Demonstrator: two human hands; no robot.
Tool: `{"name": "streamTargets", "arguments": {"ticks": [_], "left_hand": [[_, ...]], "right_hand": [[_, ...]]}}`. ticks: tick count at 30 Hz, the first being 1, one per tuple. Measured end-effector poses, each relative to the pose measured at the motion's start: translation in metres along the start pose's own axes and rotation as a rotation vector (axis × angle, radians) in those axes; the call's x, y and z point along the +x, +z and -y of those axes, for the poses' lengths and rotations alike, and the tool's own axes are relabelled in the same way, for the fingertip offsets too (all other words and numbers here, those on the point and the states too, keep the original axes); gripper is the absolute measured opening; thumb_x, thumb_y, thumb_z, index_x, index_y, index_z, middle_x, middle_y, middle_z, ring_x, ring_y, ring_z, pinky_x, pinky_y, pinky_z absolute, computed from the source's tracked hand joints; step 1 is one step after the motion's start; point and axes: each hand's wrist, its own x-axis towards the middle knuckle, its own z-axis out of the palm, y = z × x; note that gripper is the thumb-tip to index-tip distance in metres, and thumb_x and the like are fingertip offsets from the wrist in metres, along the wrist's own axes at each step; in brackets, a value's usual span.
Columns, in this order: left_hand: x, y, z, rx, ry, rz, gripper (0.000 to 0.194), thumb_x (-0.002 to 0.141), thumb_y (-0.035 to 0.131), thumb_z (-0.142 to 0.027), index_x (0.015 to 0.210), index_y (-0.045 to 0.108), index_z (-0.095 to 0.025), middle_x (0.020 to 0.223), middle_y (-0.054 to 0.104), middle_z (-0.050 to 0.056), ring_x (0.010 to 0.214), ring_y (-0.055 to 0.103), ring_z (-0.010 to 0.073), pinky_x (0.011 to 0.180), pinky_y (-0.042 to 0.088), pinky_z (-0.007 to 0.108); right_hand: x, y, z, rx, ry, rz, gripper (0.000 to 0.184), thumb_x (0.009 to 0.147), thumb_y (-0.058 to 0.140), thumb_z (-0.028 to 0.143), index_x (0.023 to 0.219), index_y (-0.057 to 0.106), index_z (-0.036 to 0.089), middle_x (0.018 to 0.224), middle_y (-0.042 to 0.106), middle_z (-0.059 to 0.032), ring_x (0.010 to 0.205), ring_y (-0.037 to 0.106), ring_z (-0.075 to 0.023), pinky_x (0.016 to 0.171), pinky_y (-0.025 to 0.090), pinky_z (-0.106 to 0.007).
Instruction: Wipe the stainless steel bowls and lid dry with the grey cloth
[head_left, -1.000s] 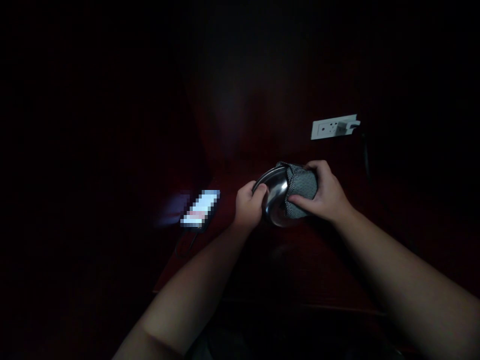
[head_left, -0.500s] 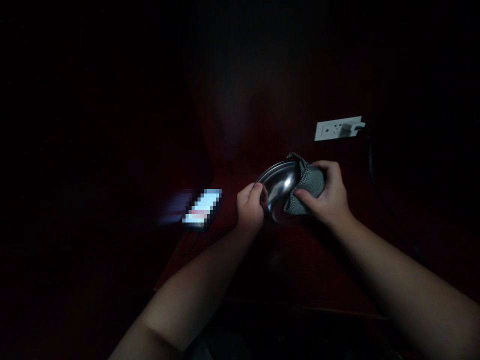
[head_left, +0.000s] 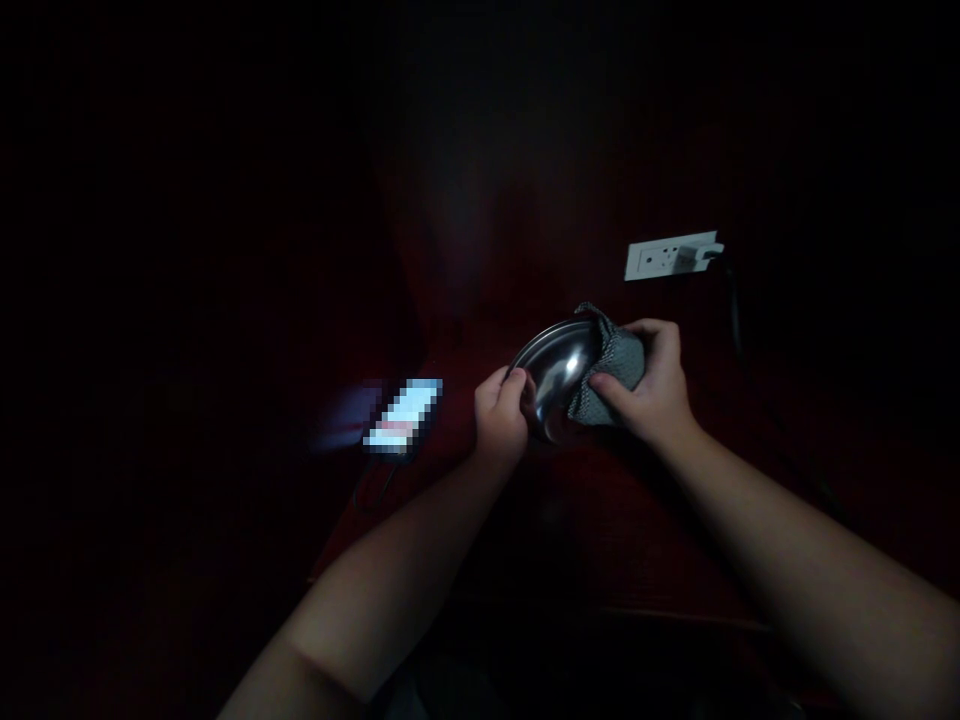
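In a very dark room I hold a shiny steel bowl [head_left: 559, 372] tilted on its side above a dark red wooden table [head_left: 637, 540]. My left hand [head_left: 500, 414] pinches the bowl's near rim. My right hand [head_left: 654, 388] presses a grey patterned cloth [head_left: 611, 375] over the bowl's far right edge, thumb on the cloth below and fingers curled on top.
A lit phone [head_left: 403, 414] with a cable lies on the table to the left of my hands. A white wall socket [head_left: 664, 257] with a white plug and dark cord sits behind on the right. Everything else is in darkness.
The cloth slid from covering much of the bowl's underside to the right edge, baring more steel. My right hand shifted slightly right; the left hand stayed on the rim.
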Motion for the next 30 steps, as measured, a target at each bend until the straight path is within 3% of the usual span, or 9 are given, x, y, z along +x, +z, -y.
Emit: {"name": "streamTargets", "arguments": {"ticks": [9,21,26,30], "left_hand": [[-0.003,0.001,-0.001,-0.011,-0.004,0.022,0.026,0.079,0.049,-0.031,0.057,0.05,-0.018,0.051,0.045,-0.003,0.048,0.041,0.009,0.047,0.03,0.022],[0.001,-0.004,0.006,-0.008,-0.031,0.078,0.025,0.081,0.05,-0.031,0.06,0.049,-0.018,0.054,0.046,-0.003,0.051,0.043,0.0096,0.05,0.033,0.023],[0.002,-0.004,0.007,0.066,0.038,0.102,0.027,0.085,0.048,-0.034,0.063,0.045,-0.019,0.056,0.045,-0.003,0.052,0.043,0.0101,0.051,0.034,0.023],[0.003,-0.007,0.011,0.143,0.175,0.137,0.014,0.089,0.044,-0.033,0.087,0.051,-0.02,0.068,0.051,-0.002,0.06,0.048,0.0114,0.058,0.039,0.024]], "right_hand": [[-0.001,0.0,-0.002,-0.024,0.027,-0.042,0.06,0.064,0.066,0.053,0.106,0.036,0.023,0.105,0.047,-0.0094,0.098,0.052,-0.0289,0.085,0.044,-0.049],[0.003,-0.005,-0.002,-0.1,0.055,0.017,0.054,0.066,0.064,0.053,0.103,0.038,0.023,0.099,0.049,-0.007,0.089,0.053,-0.0259,0.077,0.045,-0.044],[0.005,-0.008,0.0,-0.139,0.016,0.0,0.058,0.064,0.065,0.055,0.105,0.039,0.023,0.097,0.05,-0.0054,0.086,0.053,-0.0241,0.075,0.044,-0.042],[0.006,-0.009,0.001,-0.183,-0.016,-0.026,0.063,0.062,0.067,0.057,0.106,0.04,0.022,0.096,0.049,-0.0052,0.085,0.053,-0.0237,0.074,0.045,-0.042]]}}
